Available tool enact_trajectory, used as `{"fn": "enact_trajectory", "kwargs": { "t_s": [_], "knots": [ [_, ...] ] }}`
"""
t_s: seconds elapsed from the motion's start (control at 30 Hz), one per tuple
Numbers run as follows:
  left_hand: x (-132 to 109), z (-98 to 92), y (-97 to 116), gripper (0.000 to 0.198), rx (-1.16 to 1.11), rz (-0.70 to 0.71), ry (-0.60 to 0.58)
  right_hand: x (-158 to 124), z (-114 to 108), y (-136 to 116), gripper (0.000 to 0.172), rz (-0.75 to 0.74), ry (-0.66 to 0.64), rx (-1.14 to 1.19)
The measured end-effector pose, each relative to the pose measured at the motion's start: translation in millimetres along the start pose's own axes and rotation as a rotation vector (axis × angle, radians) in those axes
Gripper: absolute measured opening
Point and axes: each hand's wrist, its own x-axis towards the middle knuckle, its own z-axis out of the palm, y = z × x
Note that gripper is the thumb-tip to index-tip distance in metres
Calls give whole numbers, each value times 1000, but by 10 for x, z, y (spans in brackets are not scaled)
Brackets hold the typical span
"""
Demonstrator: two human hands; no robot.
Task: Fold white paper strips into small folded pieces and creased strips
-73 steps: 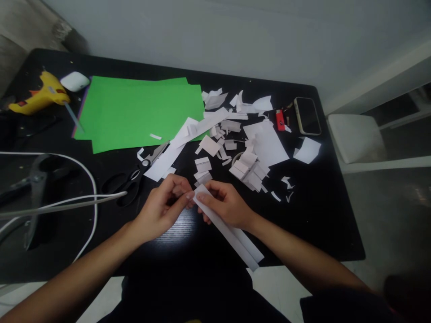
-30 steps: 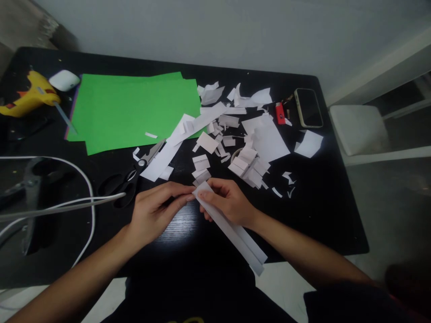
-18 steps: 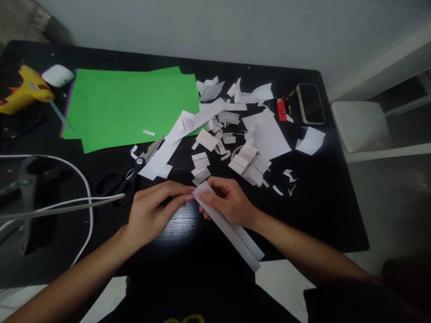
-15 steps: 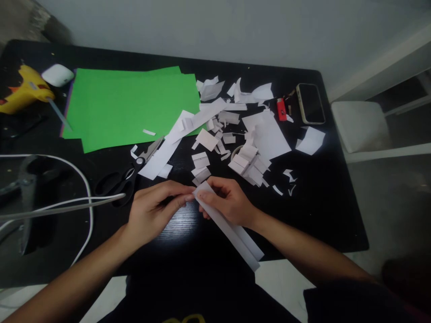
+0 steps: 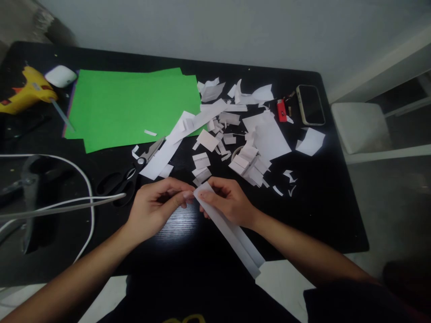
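Note:
A long white paper strip (image 5: 232, 235), folded lengthwise, slants from the middle of the view down toward the table's front edge. My right hand (image 5: 229, 202) grips its upper end, thumb on top and fingers curled beneath. At the corner of that end, my left hand (image 5: 156, 206) has thumb and forefinger drawn together; the fingertips touch the paper edge, though the exact contact is hard to make out. Just beyond lie small folded paper pieces (image 5: 201, 160). Black-handled scissors (image 5: 133, 172) rest left of a flat paper strip (image 5: 161, 157), near my left hand.
Green sheets (image 5: 134, 107) lie at the back left beside a yellow glue gun (image 5: 37, 92) and a white case (image 5: 61, 76). White cables (image 5: 88, 193) loop at left. Paper scraps (image 5: 256, 166) heap over a round container. A red lighter (image 5: 281, 110) and phone (image 5: 310, 104) sit right.
My left thumb and fingers have shifted slightly at the strip's corner, with the thumb a little higher. My right hand keeps its hold, and the strip's lower end has moved slightly downward.

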Motion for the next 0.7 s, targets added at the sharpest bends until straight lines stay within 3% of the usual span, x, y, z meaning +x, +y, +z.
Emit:
{"fn": "enact_trajectory", "kwargs": {
  "t_s": [0.27, 0.43, 0.7],
  "knots": [
    [57, -3, 27, 21, 8, -48, -18, 6, 3, 14, 28, 10, 22, 1],
    [42, 3, 5, 19, 54, -33, -118, 8, 8, 1, 28, -8, -2, -42],
    [36, 7, 0, 22, 107, 0, -150, 13, -9, -8, 27, 52, -24, -8]
  ]
}}
